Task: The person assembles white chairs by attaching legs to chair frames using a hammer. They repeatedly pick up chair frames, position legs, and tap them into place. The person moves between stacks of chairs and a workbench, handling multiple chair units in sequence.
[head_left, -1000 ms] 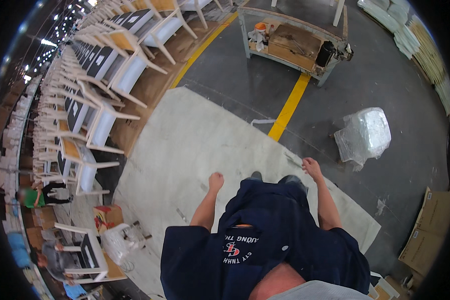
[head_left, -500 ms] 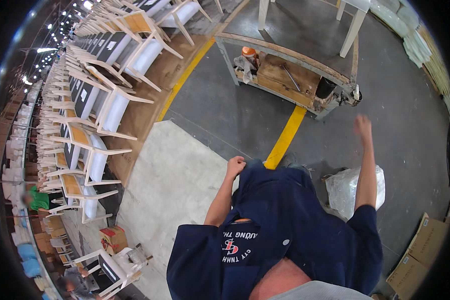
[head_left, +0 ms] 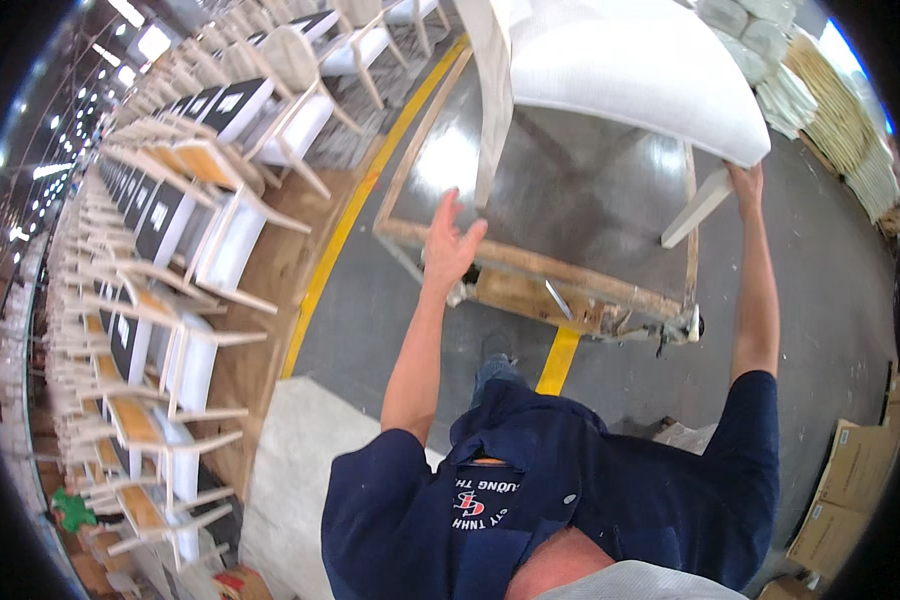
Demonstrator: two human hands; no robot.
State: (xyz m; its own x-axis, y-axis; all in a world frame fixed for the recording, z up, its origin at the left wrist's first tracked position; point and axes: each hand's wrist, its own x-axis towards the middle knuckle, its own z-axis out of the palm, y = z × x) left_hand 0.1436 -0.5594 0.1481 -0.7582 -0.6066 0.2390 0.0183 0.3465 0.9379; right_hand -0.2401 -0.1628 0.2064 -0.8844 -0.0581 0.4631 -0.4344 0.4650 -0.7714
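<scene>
A chair (head_left: 630, 70) with a white padded seat and pale legs stands on a low cart (head_left: 550, 265) in front of me. My right hand (head_left: 746, 188) grips the seat's near right corner, just above a leg; its fingertips are partly hidden there. Reaching forward over the cart's near left edge, my left hand (head_left: 452, 245) is open with fingers spread. It is close to the chair's left leg (head_left: 492, 150) and holds nothing. The cart has a dark shiny top and a worn wooden rim.
A metal bar (head_left: 558, 298) lies on the cart's lower shelf. Rows of pale chairs (head_left: 205, 260) stand at the left beyond a yellow floor line (head_left: 335, 270). Cardboard boxes (head_left: 842, 490) are at the right, wrapped bundles (head_left: 830, 110) at the far right. A person in green (head_left: 72, 510) is far left.
I have come closer to the cart and chair. My right hand has moved forward onto the seat corner. The left hand has lifted from beside my body, reached forward and opened.
</scene>
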